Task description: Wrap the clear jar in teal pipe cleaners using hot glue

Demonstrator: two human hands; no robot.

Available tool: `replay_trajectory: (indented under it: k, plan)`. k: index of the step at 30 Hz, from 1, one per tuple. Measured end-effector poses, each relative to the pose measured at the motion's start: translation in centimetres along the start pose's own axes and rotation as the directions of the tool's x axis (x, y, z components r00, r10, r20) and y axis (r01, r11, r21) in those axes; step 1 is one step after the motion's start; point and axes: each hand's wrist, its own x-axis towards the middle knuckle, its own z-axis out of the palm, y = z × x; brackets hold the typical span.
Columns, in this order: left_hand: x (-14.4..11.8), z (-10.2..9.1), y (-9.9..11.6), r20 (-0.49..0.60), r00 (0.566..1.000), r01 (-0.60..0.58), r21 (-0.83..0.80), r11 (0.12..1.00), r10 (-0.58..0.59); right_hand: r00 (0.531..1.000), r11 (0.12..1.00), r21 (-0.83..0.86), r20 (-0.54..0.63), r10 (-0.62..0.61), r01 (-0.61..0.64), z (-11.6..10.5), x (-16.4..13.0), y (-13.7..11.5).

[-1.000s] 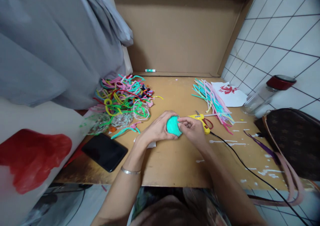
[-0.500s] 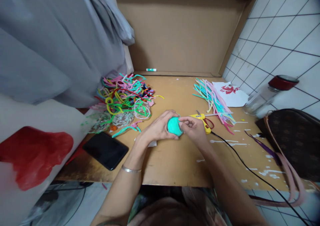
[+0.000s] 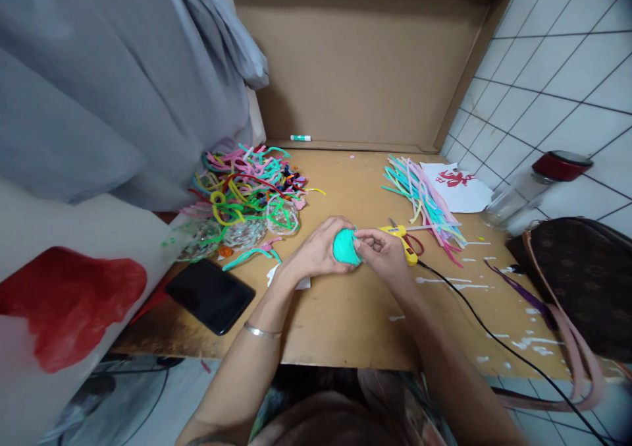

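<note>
A round turquoise piece [image 3: 346, 247], fuzzy like coiled pipe cleaner, is held over the front middle of the table. My left hand [image 3: 320, 247] wraps round its left side, thumb below and fingers above. The fingertips of my right hand [image 3: 381, 250] are pinched together at its right edge; whatever lies between them is too small to make out. Just behind the right hand rests a yellow glue gun [image 3: 411, 253] with a black cord, and red-handled scissors [image 3: 413, 242] lie partly hidden by it.
A tangled heap of coloured pipe cleaners [image 3: 247, 189] lies at left, near a black phone [image 3: 211, 296]. Straight pipe cleaners [image 3: 419, 195], a paper with a red print [image 3: 457, 186], a glass bottle [image 3: 526, 192] and a brown bag [image 3: 582, 281] occupy the right. Cardboard [image 3: 355, 70] stands behind.
The view has shifted very slightly. Both hands stay at the turquoise piece, with the right fingertips still at its edge.
</note>
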Motion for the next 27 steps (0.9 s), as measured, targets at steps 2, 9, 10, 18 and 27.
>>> replay_trajectory:
  k: [2,9,10,18,27]
  plan:
    - [0.1,-0.1,0.1,-0.024,0.999,0.046,-0.017,0.999,-0.047,1.0,1.0,-0.012,0.009,-0.017,0.017,0.1,-0.2,-0.3]
    - [0.0,-0.8,-0.3,-0.053,0.957,0.275,-0.157,0.949,-0.287,0.961,0.942,-0.319,-0.212,-0.178,0.104,-1.9,0.4,-0.6]
    - [0.0,-0.9,-0.5,-0.06,0.951,0.29,-0.18,0.94,-0.304,0.939,0.889,-0.449,-0.262,-0.222,0.084,-2.4,0.6,-0.6]
    - [0.1,-1.3,-1.4,-0.05,0.938,0.301,-0.374,0.877,-0.343,0.959,0.202,-0.94,-0.283,-0.013,-0.275,-3.6,1.3,0.9]
    - [0.0,-1.6,-0.9,-0.057,0.931,0.309,-0.406,0.86,-0.361,0.94,0.17,-0.925,-0.34,0.023,-0.339,-3.8,1.9,2.4]
